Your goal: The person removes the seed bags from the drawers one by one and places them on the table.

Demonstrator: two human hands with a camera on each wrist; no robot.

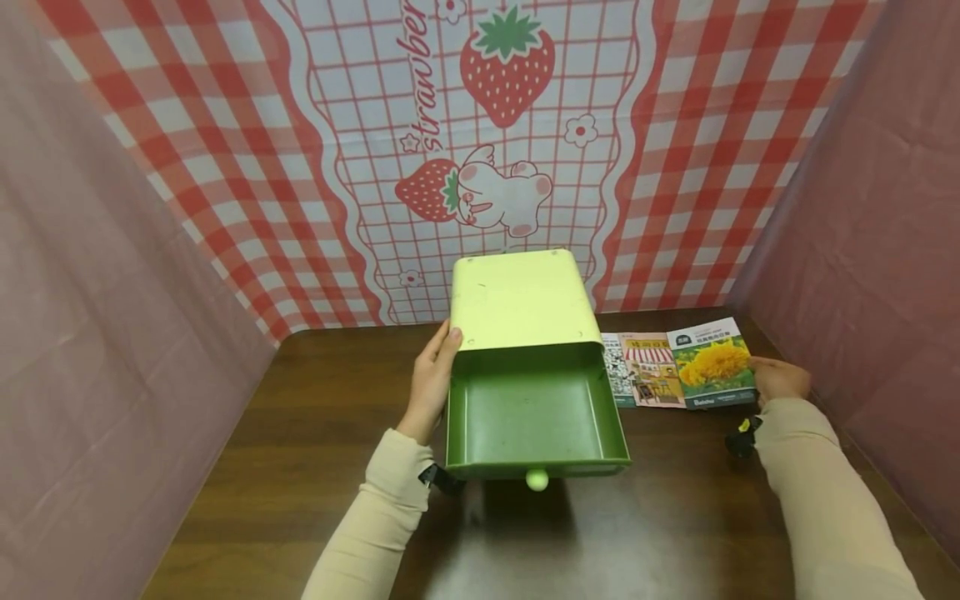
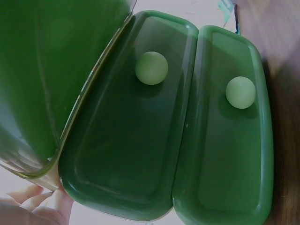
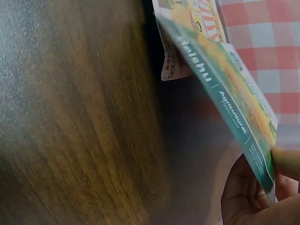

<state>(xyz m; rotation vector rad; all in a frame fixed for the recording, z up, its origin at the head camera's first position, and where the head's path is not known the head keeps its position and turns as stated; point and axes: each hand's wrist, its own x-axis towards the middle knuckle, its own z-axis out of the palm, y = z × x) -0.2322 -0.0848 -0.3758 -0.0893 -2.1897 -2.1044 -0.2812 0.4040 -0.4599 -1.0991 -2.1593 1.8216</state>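
Packet (image 1: 715, 367), frame right, looks light and bendy, best held where the right hand (image 1: 782, 380) pinches its edge; left hand (image 1: 430, 383) seemingly grips the central cabinet (image 1: 521, 300).

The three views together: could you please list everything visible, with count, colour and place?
Table: 1, brown, foreground
Cabinet: 1, pale yellow-green, mid-table
Open drawer: 1, green, pulled out of cabinet's top
Shut drawers: 2, green, below it
Knobs: 3, pale green, one per drawer front
Flower packet: 1, yellow-green-white, right of cabinet
Shop packet: 1, pinkish, left of flower packet
Speckled packet: 1, black-and-white, beside shop packet, partly hidden
Strawberry cloth: 1, red-white, behind
Pink cloths: 2, either side
Wrist devices: 2, black, at the wrists
Sleeves: 2, cream, forearms
Left hand: 1, bare, touching cabinet's left side
Right hand: 1, bare, pinching flower packet
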